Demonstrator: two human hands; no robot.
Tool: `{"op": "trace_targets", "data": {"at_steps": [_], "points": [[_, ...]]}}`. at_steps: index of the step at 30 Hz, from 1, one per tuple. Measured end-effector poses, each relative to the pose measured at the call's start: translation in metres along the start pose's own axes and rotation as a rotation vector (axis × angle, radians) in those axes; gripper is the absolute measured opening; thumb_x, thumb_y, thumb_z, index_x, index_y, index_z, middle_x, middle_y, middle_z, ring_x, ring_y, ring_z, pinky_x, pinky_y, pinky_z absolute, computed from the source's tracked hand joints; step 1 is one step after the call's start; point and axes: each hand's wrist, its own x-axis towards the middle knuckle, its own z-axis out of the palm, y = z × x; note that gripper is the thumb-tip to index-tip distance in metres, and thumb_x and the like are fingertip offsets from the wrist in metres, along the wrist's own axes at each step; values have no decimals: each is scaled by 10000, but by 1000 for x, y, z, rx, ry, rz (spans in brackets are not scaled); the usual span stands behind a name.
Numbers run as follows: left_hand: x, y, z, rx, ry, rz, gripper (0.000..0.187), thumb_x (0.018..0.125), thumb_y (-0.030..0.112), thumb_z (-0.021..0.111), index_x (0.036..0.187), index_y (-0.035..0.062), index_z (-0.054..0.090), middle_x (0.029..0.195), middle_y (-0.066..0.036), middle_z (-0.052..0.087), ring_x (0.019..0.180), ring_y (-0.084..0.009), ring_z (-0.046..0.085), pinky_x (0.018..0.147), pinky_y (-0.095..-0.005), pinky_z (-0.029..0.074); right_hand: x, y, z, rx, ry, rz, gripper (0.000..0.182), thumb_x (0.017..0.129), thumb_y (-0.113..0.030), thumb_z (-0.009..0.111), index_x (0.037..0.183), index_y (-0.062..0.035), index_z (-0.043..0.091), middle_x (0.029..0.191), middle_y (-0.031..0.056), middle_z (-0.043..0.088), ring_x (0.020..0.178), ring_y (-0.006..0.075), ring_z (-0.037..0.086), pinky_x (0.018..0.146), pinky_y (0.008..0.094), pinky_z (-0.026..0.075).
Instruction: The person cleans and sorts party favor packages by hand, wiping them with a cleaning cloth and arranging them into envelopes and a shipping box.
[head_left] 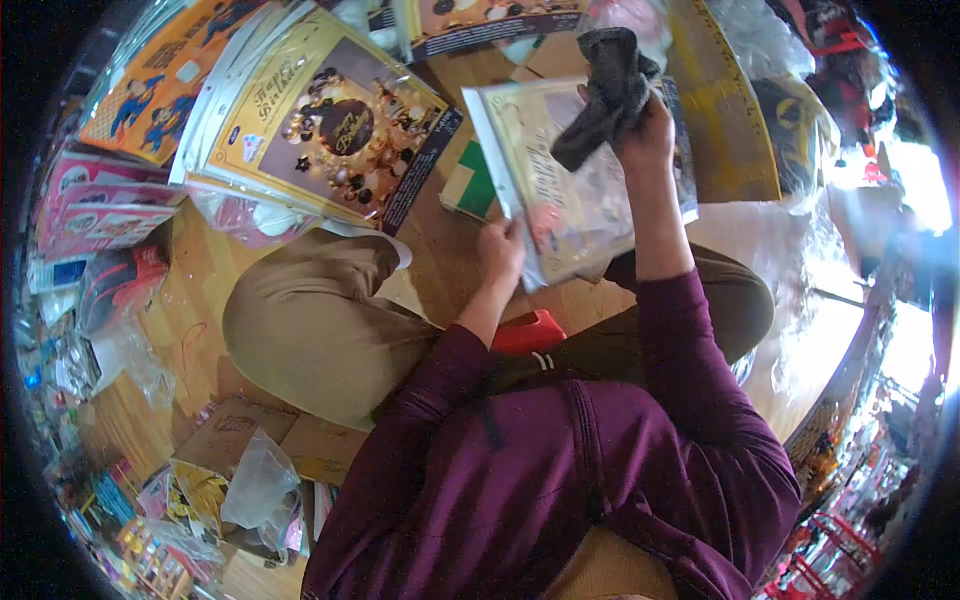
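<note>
My left hand (501,254) pinches the lower left edge of a clear plastic packet (560,215) with a pale "Happy Birthday" print. The packet lies tilted in front of my crossed legs. Over its upper right part, my right hand (648,132) is wrapped around a dark grey hand tool (605,100) shaped like a price label gun. The tool's lower end overlaps the packet's print in this view. Left of the packet, a fanned stack of similar gold and black birthday packets (335,135) leans on the floor. A green and cream box (470,185) sits between stack and packet.
Orange printed packets (165,75) and pink ones (110,210) lie at the far left. A yellow-taped cardboard piece (725,110) stands right of my right hand. Something red (530,332) rests between my legs. An open carton (240,450) with plastic bags is at lower left.
</note>
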Motion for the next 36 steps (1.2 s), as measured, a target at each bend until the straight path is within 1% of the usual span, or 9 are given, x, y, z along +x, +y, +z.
{"op": "trace_targets", "data": {"at_steps": [5,7,9,10,12,15,26,29,36], "points": [[13,40,-41,-231,115,-210,266,873,196,519,812,-49,603,689,-83,590,599,-138,513,563,-288,407,-72,26,2,-78,127,2,461,878,-222,341,1226,80,360,1200,242,462,1069,360,487,926,476,391],[25,-13,-27,-355,132,-187,237,875,156,505,805,-49,600,677,-60,585,591,-103,500,555,-268,398,-84,53,-41,-187,658,68,390,829,-145,493,1169,38,436,1099,202,529,926,328,549,826,434,449],[28,-31,-26,-478,147,-163,213,877,117,490,798,-50,597,664,-36,581,583,-69,486,546,-248,388,-103,64,-52,-1314,638,94,348,797,-96,527,1132,-13,476,1149,188,497,1024,323,498,877,438,408],[27,-29,-28,-558,143,-145,207,875,114,493,820,-55,599,677,-31,581,595,-68,483,552,-248,389,-108,62,-49,-1303,644,94,348,797,-96,527,1132,-13,476,1149,188,497,1024,323,498,877,438,408],[25,-24,-30,-634,135,-131,203,872,111,497,841,-60,601,690,-26,582,607,-68,479,559,-248,389,-114,52,-42,-2209,489,-371,405,770,-84,552,1165,-43,471,1264,180,413,1156,326,393,952,438,338],[26,-15,-35,-477,126,-37,203,874,103,492,875,-70,599,724,-29,587,620,-82,487,564,-258,396,-100,58,-39,-2264,140,-542,450,790,-152,548,1214,-40,449,1312,181,370,1222,329,330,1013,430,265],[19,13,-41,-559,86,-273,237,906,114,450,884,-87,574,755,-75,575,633,-118,500,561,-285,413,-123,141,-67,-2362,-360,-194,570,810,-317,497,1270,-8,364,1355,179,313,1258,313,297,1019,484,219],[23,4,-41,-498,114,-299,250,909,121,446,883,-100,561,769,-87,578,637,-126,503,582,-286,416,-115,100,-102,-2435,-82,13,573,806,-287,503,1290,-23,349,1385,168,272,1286,290,255,1033,468,205],[26,5,-40,-535,198,-333,208,912,112,438,971,-69,522,840,-103,583,704,-167,541,647,-286,436,-108,34,-130,-2651,342,-177,576,806,-272,491,1282,14,337,1341,190,332,1238,317,326,1018,488,228]]}}
